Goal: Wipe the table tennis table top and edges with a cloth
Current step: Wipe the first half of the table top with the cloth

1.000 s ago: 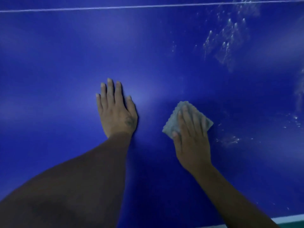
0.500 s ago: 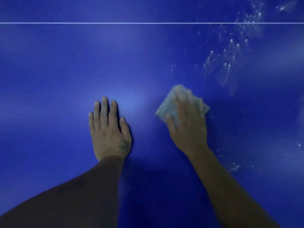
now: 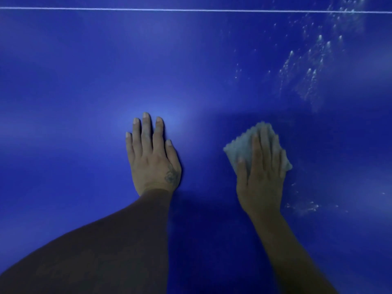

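— Blue table (image 3: 84,71) filling the whole view, glossy, crossed near the top by a thin white line (image 3: 148,9). And the left hand (image 3: 152,160)?

— Laid flat on the bare surface, palm down, fingers straight and close together, thumb tucked alongside. Holding nothing. Small dark mark (image 3: 171,177) on the back, near the thumb's base.

— Right hand (image 3: 261,177)?

— Pressed onto the cloth (image 3: 239,145), fingers stretched out straight over it, thumb lying along its left side. Not curled round it, just pushing down.

— Where exactly, that cloth?

— On the table, to the right of the left hand and apart from it. Pale grey, a small pad, with a zigzag edge at the upper left and corners poking out past the fingers on both sides.

— Any dirt?

— White specks and streaks (image 3: 307,71) at the upper right, well beyond the cloth, reaching up to the line. Fainter patch of specks (image 3: 303,206) just right of the right wrist.

— Arms?

— Left forearm (image 3: 106,251) in from the lower left, dark in shadow; right forearm (image 3: 292,251) in from the lower right.
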A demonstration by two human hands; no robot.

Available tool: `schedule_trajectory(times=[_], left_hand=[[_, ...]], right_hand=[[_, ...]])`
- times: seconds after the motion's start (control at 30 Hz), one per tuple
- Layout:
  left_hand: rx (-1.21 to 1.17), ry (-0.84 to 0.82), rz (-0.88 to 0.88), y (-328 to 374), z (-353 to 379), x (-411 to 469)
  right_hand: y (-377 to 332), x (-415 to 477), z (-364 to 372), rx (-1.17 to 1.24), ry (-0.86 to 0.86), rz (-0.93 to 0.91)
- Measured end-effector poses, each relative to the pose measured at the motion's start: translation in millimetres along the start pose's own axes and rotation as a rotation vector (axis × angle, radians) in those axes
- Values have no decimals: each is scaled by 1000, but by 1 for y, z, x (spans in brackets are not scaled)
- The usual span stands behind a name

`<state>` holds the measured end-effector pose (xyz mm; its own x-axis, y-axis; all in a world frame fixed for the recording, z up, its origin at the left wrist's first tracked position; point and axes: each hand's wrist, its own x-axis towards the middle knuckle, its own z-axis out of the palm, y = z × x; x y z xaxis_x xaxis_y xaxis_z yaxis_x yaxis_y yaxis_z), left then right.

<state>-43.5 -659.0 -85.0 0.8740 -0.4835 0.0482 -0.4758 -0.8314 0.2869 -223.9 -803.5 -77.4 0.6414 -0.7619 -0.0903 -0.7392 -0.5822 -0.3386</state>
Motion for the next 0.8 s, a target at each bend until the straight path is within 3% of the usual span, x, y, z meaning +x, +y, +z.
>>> schedule_trajectory(times=[0.27,0.47,0.6,0.7,0.8], left_hand=[[8,21,15,-1,3,0],[16,45,18,-2,5,-1],[14,34,13,-2,5,-1],[10,39,15,-2,6,-1],[8,40,11,-2,6,-1]], right_hand=[[9,-157,12,-20,-188,-152],[-39,-96,32,-39,-189,-451],[-29,25,23,-197,-17,-232],[-10,75,9,-155,36,-44],[-27,45,11,-209,-11,-112]])
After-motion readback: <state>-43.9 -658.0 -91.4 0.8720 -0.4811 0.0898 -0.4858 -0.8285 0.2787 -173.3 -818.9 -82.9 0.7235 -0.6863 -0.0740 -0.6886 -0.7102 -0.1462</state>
